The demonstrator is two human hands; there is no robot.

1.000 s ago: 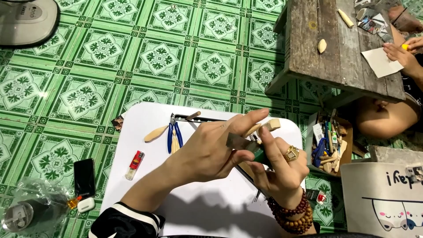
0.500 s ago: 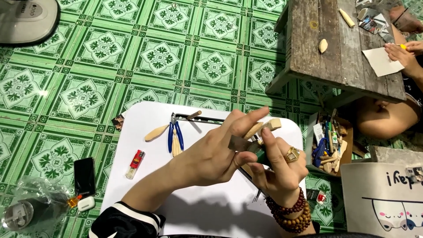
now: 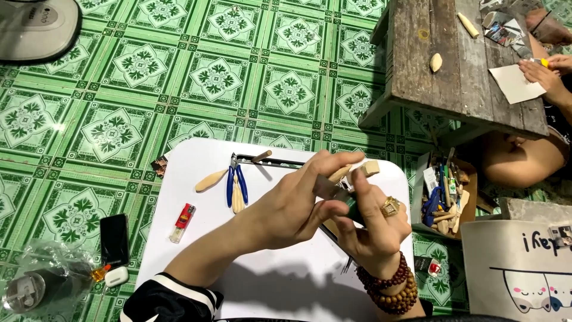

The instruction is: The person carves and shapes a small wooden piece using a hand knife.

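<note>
Pinching a small, light, stiff pale wooden piece (image 3: 344, 173) above the white counter (image 3: 196, 238), the left hand (image 3: 292, 206) and right hand (image 3: 372, 223) both stay clamped, best gripped at its ends.

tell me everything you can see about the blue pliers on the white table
The pliers are small, with two blue sleeved handles and a short dark metal head. They lie flat on the white table, head pointing away from the person and handles toward them, slightly spread. A pale wooden piece lies between and partly under the handles. The head sits by the end of a dark metal bar. Neither hand touches them; the left hand is to their right.
</note>
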